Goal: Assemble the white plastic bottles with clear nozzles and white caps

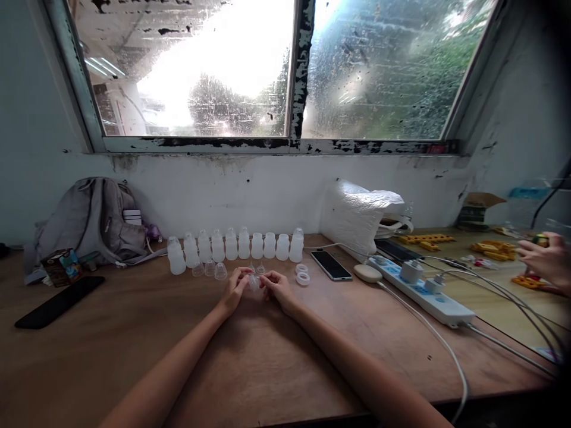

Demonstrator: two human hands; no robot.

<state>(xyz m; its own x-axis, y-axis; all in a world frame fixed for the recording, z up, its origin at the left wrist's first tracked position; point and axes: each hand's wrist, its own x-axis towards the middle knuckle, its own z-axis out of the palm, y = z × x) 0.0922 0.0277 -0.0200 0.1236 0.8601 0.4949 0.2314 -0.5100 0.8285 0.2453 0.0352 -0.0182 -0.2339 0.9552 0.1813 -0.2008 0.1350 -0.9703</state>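
Note:
My left hand and my right hand meet at the middle of the table, fingers closed in pinches. Between them is a small translucent bottle part, too blurred to tell its exact kind. Just beyond my fingertips stand clear bottle nipples. A row of frosted baby bottles lines the back; most have clear tops, while a few in the right half are open-necked. Clear dome caps rest in front of the row, left of my hands. White collar rings lie to the right.
A phone, a round pale device and a power strip with cables are on the right. On the left are a grey backpack, a small box and a black slab. Another person's hand works near yellow parts.

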